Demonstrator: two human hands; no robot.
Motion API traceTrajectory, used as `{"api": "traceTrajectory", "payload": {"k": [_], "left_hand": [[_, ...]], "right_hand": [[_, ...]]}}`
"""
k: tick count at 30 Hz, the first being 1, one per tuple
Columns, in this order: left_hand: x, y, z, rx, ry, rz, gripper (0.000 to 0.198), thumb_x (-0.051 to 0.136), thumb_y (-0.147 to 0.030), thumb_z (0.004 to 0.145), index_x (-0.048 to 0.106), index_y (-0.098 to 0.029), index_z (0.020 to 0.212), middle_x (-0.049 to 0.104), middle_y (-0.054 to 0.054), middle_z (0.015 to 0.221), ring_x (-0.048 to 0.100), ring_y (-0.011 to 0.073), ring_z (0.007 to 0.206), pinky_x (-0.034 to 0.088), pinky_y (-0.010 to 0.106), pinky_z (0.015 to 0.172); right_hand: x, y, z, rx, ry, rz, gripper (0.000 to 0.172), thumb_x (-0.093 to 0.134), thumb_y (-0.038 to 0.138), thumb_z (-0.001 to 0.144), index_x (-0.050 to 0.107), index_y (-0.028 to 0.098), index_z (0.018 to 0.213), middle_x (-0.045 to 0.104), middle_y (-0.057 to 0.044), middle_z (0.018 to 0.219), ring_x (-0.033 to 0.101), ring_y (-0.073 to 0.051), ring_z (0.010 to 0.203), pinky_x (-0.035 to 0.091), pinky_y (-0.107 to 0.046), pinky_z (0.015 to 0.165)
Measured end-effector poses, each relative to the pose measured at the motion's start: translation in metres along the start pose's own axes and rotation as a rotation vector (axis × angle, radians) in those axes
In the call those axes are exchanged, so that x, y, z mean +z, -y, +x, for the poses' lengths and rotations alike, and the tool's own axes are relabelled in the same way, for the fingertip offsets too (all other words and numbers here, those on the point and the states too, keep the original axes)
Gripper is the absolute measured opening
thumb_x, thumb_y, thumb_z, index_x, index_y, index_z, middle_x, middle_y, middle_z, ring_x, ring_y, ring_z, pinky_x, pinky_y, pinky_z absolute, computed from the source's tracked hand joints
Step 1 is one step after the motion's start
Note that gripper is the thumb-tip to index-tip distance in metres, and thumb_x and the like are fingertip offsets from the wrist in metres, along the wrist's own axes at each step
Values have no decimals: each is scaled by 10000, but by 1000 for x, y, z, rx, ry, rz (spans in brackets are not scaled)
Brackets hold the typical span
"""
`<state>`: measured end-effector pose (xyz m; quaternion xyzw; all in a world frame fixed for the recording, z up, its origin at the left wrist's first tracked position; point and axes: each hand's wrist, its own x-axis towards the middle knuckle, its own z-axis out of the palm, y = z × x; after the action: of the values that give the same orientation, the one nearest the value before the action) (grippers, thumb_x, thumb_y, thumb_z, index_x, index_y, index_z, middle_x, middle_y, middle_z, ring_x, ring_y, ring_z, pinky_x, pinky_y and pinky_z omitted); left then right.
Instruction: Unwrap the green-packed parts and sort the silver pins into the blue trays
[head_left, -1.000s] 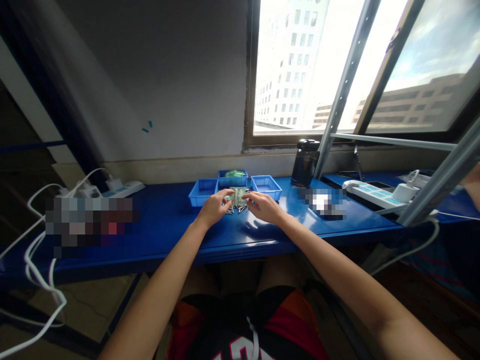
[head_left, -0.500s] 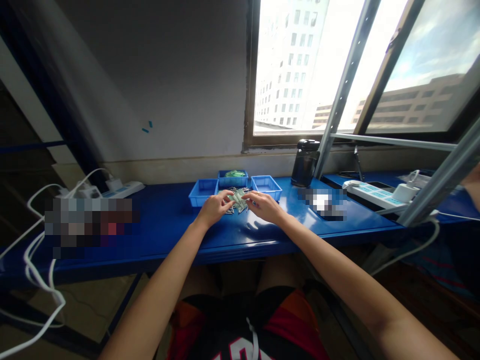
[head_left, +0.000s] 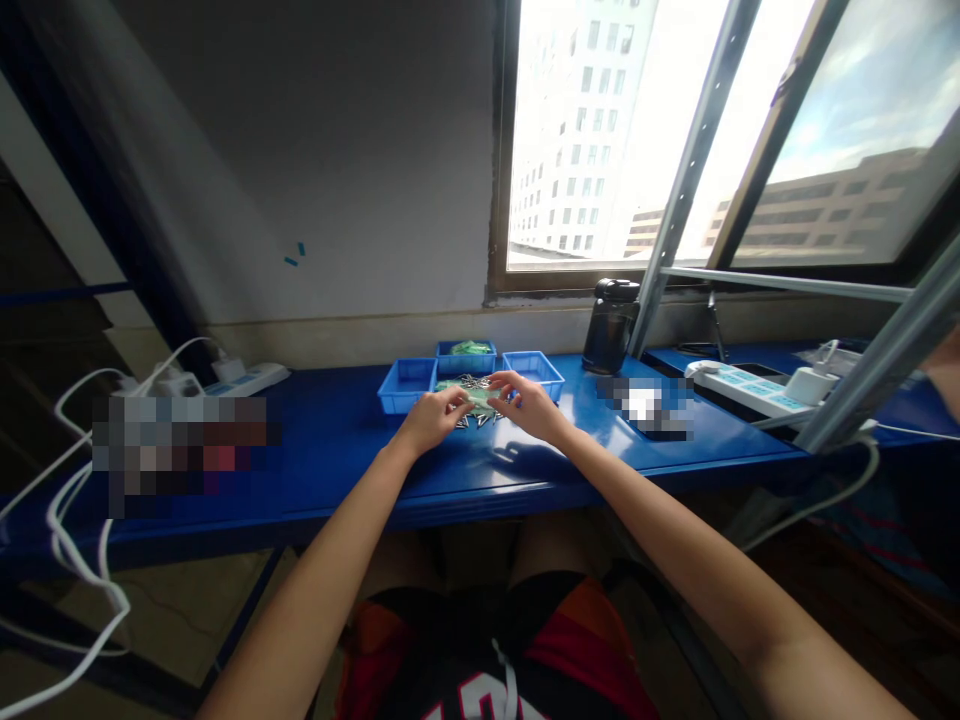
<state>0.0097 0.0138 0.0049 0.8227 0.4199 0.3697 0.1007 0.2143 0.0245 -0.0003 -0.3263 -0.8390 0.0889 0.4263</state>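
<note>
Both my hands meet over a blue bench [head_left: 322, 450], just in front of three small blue trays. My left hand [head_left: 429, 420] and my right hand [head_left: 531, 404] each pinch one end of a small greenish clear packet [head_left: 480, 397], held nearly flat between them. Under the packet lies a heap of small dark metal parts [head_left: 472, 412] on the bench top. The left tray [head_left: 405, 384] and the right tray [head_left: 532, 370] look bare inside. The rear middle tray [head_left: 466, 354] holds more green packets.
A dark jar [head_left: 609, 326] stands by a slanted metal post [head_left: 686, 170] right of the trays. White power strips lie at the left [head_left: 244, 376] and right [head_left: 746, 386], with white cables hanging off the left edge [head_left: 67, 520]. Windows rise behind.
The packet has turned from standing upright between my fingers to lying almost flat. My right hand has lifted slightly and its fingers have spread more.
</note>
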Motion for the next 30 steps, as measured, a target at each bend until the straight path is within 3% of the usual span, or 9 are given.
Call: {"api": "traceTrajectory", "payload": {"k": [4, 8, 13, 17, 20, 23, 26, 30], "left_hand": [[0, -3, -1, -10, 21, -53, 222, 501, -367, 813, 599, -177, 754, 607, -8, 621, 538, 118, 539, 402, 225, 541], [-1, -4, -2, -4, 64, -36, 274, 489, -393, 819, 614, -173, 713, 594, -9, 597, 529, 117, 537, 393, 230, 549], [-3, -5, -1, 59, 20, 30, 351, 436, -413, 846, 647, -169, 707, 628, 15, 673, 526, 127, 590, 380, 239, 567], [-1, -4, -1, -21, 51, -88, 371, 455, -428, 828, 660, -151, 690, 614, 24, 602, 524, 124, 535, 388, 230, 509], [0, -4, 0, -148, 96, -290, 330, 485, -392, 805, 671, -129, 872, 658, 47, 693, 549, 120, 500, 398, 214, 439], [-2, -6, 0, -200, 45, -436, 386, 454, -328, 805, 618, -107, 1075, 680, 74, 775, 599, 146, 576, 426, 209, 433], [-4, -7, 1, -201, -13, -484, 421, 422, -356, 819, 620, -88, 1076, 679, 86, 757, 617, 168, 633, 447, 214, 450], [-2, -8, 2, -207, -51, -451, 402, 565, -347, 746, 592, -129, 1082, 667, 76, 826, 615, 145, 593, 431, 190, 423]], "right_hand": [[3, -5, 1, 88, 123, 127, 284, 551, 398, 802, 578, 158, 952, 623, -28, 773, 576, -129, 675, 454, -225, 577], [4, -8, 2, 71, 74, 134, 255, 544, 396, 807, 599, 154, 869, 611, -22, 751, 549, -121, 664, 446, -230, 593], [2, -5, 3, 66, 5, 133, 266, 579, 407, 777, 610, 150, 841, 585, -11, 676, 531, -112, 609, 443, -221, 546], [0, -2, 1, 187, 71, 234, 302, 541, 427, 799, 611, 151, 897, 537, 27, 521, 523, -97, 462, 417, -198, 429], [-2, 0, 0, 235, 107, 378, 355, 518, 456, 802, 609, 148, 952, 602, -8, 598, 597, -128, 512, 438, -197, 403], [-4, 3, 0, 213, 87, 428, 368, 537, 457, 787, 618, 149, 971, 648, -50, 747, 650, -169, 672, 489, -211, 461], [-5, 5, 1, 193, 99, 416, 367, 544, 453, 784, 622, 159, 989, 647, -53, 803, 643, -178, 744, 509, -217, 495], [-5, 5, 0, 139, 134, 364, 331, 536, 439, 796, 645, 158, 934, 634, -52, 828, 608, -144, 686, 520, -238, 540]]}}
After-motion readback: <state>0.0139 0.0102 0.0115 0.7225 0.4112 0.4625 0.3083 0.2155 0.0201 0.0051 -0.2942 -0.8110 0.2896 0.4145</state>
